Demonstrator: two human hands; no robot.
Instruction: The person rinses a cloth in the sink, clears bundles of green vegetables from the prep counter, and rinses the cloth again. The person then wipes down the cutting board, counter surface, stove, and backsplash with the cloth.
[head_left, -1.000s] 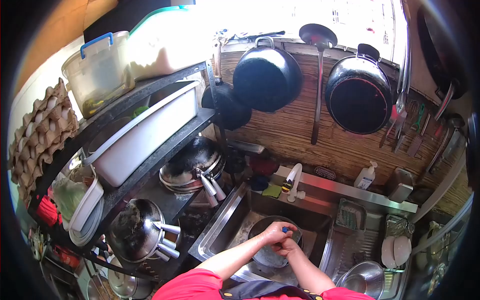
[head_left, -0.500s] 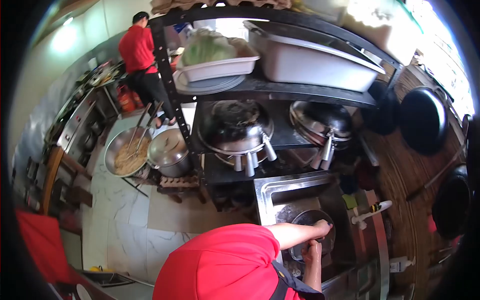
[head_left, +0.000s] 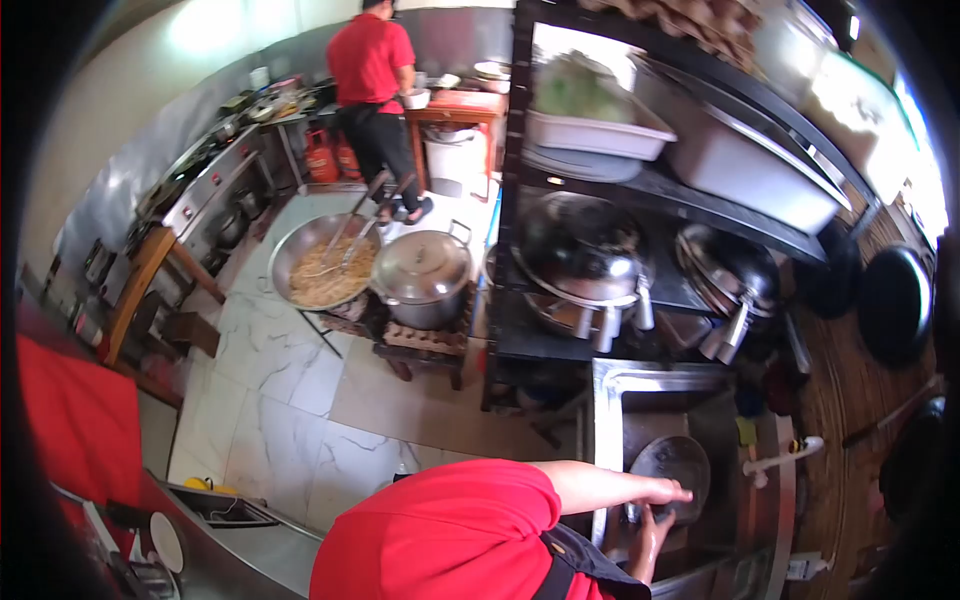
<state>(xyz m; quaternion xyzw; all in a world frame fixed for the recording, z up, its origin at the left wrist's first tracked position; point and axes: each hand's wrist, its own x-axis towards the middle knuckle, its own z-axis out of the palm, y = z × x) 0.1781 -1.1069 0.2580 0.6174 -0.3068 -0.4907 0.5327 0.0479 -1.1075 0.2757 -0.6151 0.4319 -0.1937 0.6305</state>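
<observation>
In the metal sink (head_left: 605, 420), a round dark pan or lid (head_left: 672, 462) lies below my hands. My left hand (head_left: 668, 491) reaches over its near edge with the fingers stretched out. Just below is my right hand (head_left: 652, 530), wet, its fingers bent around something dark at the near side of the round piece. What it grips is too small and shaded to make out. Both hands are close together.
Above the sink, a black rack (head_left: 690, 205) holds woks (head_left: 580, 250) and a plastic tub (head_left: 745, 165). A faucet (head_left: 785, 457) is on the right. Farther left stand a noodle bowl (head_left: 325, 265) and a lidded pot (head_left: 425, 275). A person in red (head_left: 370, 65) works at the back.
My view has swung left, so the rack and sink appear farther right. My left hand's fingers, curled before, are now straightened. The person at the back now shows a bowl in hand.
</observation>
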